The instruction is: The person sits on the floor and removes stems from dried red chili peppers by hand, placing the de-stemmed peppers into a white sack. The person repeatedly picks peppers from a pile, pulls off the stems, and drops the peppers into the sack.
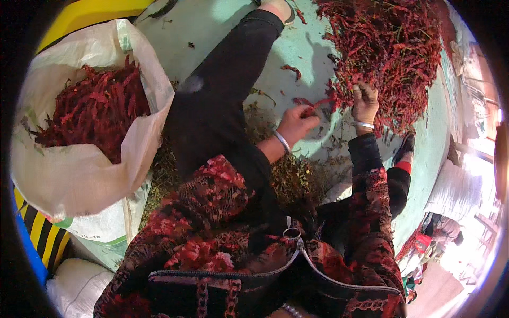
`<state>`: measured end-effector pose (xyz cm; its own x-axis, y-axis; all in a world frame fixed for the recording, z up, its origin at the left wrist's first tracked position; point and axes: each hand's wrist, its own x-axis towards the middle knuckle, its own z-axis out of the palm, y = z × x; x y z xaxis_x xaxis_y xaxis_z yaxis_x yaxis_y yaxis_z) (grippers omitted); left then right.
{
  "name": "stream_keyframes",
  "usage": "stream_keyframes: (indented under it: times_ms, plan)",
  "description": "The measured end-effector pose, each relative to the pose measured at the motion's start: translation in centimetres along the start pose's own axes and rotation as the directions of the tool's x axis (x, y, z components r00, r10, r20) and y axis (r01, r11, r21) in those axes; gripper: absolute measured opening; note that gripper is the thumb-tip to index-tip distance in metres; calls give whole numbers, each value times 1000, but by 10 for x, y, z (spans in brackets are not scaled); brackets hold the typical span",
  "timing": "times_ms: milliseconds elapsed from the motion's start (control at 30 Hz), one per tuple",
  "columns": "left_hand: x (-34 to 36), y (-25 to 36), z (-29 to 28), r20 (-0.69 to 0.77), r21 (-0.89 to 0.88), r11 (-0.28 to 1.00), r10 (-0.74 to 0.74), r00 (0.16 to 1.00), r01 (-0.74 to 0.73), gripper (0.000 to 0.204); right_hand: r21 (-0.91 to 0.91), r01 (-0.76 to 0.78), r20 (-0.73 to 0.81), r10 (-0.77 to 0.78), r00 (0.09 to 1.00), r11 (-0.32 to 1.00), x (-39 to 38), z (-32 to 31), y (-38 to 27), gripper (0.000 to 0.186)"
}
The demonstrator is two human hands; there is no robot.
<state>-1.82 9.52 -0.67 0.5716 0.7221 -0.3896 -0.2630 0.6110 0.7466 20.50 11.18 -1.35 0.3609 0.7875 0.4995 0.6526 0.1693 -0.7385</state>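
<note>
My left hand is closed around a few dried red chilies, whose tips stick out past the fingers. To its right, my right hand is closed with its fingers curled at the near edge of a big heap of dried red chilies. What that hand grips, if anything, is hidden. Both wrists wear a silver bangle. On the left stands a white woven sack, its mouth rolled back, with dried red chilies inside.
My outstretched leg lies between the sack and the heap on a pale green floor sheet. Stems and bits of debris are strewn near my lap. A single chili lies apart. White sacking is at the right.
</note>
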Motion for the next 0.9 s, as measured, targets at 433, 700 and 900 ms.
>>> stream_keyframes:
  times_ms: [433,700,900]
  plan:
    - [-13,-7,1,36,-393,903,-176,984,176,16,-19,59,346,-48,937,998,-88,7,-119,17]
    - [-14,-20,7,340,404,866,159,927,-296,16,76,-413,371,358,857,908,-77,-20,-119,16]
    - [-35,-19,9,412,534,737,202,888,-415,12,-72,-276,315,284,905,958,-96,-31,-149,8]
